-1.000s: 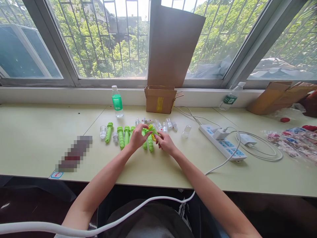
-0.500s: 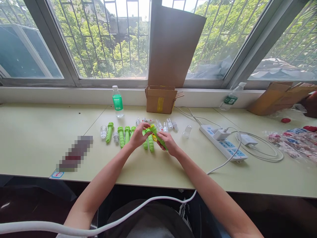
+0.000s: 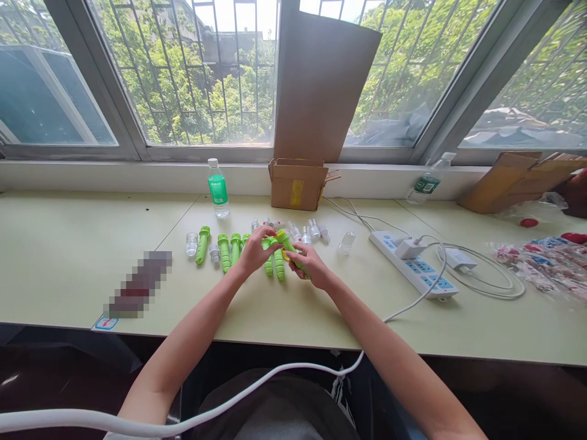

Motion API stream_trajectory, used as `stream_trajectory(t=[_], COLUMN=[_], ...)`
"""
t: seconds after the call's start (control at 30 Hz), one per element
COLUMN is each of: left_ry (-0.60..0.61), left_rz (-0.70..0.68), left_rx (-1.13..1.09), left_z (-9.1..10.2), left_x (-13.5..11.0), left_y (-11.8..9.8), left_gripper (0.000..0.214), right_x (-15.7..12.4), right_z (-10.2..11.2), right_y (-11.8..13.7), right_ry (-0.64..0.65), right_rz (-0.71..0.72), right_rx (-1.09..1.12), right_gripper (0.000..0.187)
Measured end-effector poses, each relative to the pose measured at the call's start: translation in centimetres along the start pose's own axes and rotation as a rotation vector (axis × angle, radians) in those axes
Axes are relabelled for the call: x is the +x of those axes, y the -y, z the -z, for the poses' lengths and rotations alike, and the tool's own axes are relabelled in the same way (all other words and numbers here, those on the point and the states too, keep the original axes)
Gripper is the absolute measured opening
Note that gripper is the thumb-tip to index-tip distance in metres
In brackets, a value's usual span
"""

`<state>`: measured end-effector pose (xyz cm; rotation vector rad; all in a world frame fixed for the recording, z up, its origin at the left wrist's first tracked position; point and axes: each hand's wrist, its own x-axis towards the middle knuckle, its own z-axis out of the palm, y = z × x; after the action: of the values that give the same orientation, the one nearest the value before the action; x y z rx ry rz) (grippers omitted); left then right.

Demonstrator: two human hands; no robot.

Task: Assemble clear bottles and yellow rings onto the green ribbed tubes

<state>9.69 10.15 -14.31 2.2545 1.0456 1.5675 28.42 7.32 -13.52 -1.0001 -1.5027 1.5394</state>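
Since one second ago, more of the green handle (image 3: 286, 242) shows below my right hand (image 3: 310, 267), whose fingers clamp its shaft, tilted over the tabletop (image 3: 302, 318). My left hand (image 3: 257, 252) works at the yellow-topped end; whether its fingers clamp, I cannot tell. Keep the shaft steady; hold the left fingertips square to the end. Loose green grips (image 3: 223, 253) lie just left, transparent pieces (image 3: 314, 229) behind; working room extends toward the near edge.

Pale tbl (image 3: 68, 244) w/ grn tubes (image 3: 202, 245), clr pcs (image 3: 347, 243), btl (image 3: 218, 189), pwr strip (image 3: 415, 267), ctn (image 3: 297, 185).
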Motion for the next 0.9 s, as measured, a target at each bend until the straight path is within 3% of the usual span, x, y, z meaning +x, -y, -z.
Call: stream_trajectory(t=[0.13, 0.47, 0.9], left_ry=[0.001, -0.045, -0.062], left_rz=[-0.007, -0.029, -0.031], left_rx=[-0.001, 0.036, 0.043], left_z=[0.02, 0.06, -0.16], left_x=[0.02, 0.06, -0.14], left_y=[0.01, -0.35, -0.32], left_gripper=[0.023, 0.021, 0.026], right_x=[-0.07, 0.31, 0.07], right_z=[-0.11, 0.28, 0.11], right_y=[0.07, -0.26, 0.25], right_ry=[-0.017, -0.067, -0.023], right_rz=[0.0, 0.051, 0.036], right_rx=[-0.016, 0.017, 0.048], right_gripper=[0.04, 0.033, 0.028])
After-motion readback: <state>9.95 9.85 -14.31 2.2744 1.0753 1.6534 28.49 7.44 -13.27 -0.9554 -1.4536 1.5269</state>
